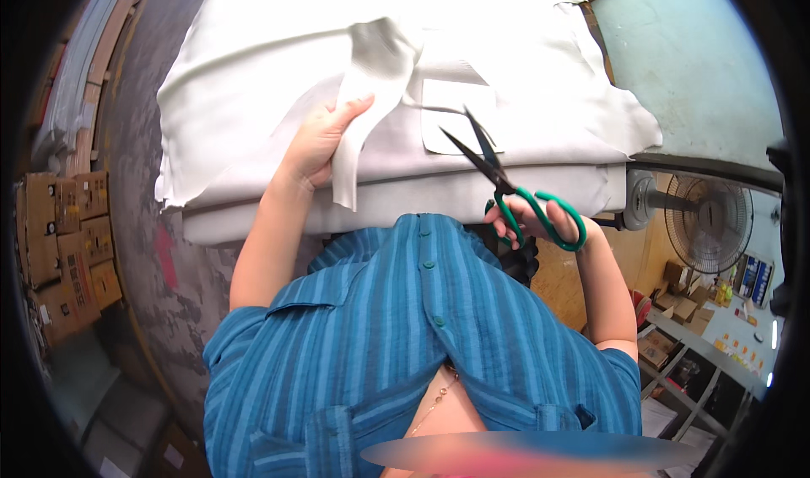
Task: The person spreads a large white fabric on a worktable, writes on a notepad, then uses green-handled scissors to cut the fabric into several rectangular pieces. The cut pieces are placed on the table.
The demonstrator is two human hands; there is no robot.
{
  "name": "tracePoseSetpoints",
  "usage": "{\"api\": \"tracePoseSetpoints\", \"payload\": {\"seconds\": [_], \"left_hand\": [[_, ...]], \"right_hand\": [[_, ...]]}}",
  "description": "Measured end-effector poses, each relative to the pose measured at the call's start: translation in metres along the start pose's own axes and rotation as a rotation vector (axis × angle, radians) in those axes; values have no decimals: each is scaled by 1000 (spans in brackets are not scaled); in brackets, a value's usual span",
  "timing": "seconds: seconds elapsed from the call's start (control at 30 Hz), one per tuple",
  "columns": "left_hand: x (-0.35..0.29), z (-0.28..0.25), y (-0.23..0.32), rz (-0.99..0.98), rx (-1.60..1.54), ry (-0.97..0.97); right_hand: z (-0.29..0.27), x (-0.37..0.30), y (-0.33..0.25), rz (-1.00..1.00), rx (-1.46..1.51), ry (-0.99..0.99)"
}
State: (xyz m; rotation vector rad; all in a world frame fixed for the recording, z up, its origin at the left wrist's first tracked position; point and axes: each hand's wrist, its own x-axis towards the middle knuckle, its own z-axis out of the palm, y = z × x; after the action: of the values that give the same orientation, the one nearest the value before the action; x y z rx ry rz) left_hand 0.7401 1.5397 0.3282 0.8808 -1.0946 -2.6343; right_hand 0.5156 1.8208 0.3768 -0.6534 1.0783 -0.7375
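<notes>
A wide white sheet of leather-like material covers the work surface in front of me, its edges uneven. My left hand grips a loose strip of the same material, thumb on top, the strip's lower end hanging past the front edge. In my right hand is a pair of scissors with green handles and dark blades. The blades are parted and point up and away to the left, with nothing seen between them. Beyond the scissors, a small pale rectangular piece lies on the sheet.
Stacked cardboard boxes stand on the floor at the left. A fan is at the right, beside a pale green surface. Farther right, a shelf frame and a table hold small items. A rolled edge runs along the front.
</notes>
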Motion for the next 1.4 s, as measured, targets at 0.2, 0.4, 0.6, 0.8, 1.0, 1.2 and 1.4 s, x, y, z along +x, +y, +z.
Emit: {"api": "tracePoseSetpoints", "payload": {"seconds": [0.2, 0.4, 0.6, 0.8, 1.0, 1.2, 1.4], "left_hand": [[-10, -16, -28, -16, 41, 44], [-34, -10, -22, -44, 143, 9], [-41, -9, -3, -25, 301, -109], [-45, -13, 6, -20, 241, -105], [-47, -16, 9, -24, 232, -66], [-37, -8, 3, 63, 278, -59], [-26, 2, -9, 261, 281, -20]], "right_hand": [[-11, 25, -1, 81, -119, -83], [-22, 45, -26, -35, -221, -160], [-33, 59, -46, 9, -329, -132], [-32, 59, -60, -32, -291, -65], [-34, 49, -84, 83, -430, 59], [-27, 43, -87, 81, -473, 121], [-27, 42, -71, 160, -429, 159]]}}
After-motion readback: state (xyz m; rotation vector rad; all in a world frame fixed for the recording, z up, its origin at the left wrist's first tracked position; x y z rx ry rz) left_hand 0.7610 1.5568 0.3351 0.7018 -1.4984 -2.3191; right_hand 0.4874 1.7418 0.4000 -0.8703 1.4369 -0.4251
